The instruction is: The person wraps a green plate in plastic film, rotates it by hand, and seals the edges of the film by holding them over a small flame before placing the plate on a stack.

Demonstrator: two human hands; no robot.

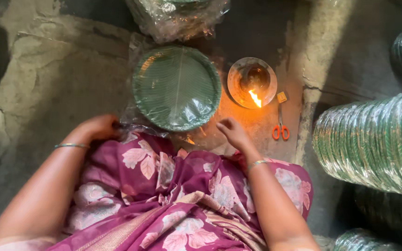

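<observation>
A stack of green leaf-patterned disposable plates (pixel 177 87) sits in a clear plastic bag on the floor in front of me. My left hand (pixel 97 128) rests at the bag's near left edge, fingers curled on the plastic. My right hand (pixel 232 133) hovers just right of the stack near the bag's loose end, fingers bent; whether it pinches the plastic is unclear. A small flame (pixel 255 98) burns in a round metal dish (pixel 252 82) just beyond my right hand.
Orange-handled scissors (pixel 280 126) and a small yellow box (pixel 282 96) lie right of the dish. Long wrapped rolls of green plates (pixel 373 139) lie at the right. Another bagged stack (pixel 177 16) sits at the top. My lap wears purple floral cloth (pixel 177 200).
</observation>
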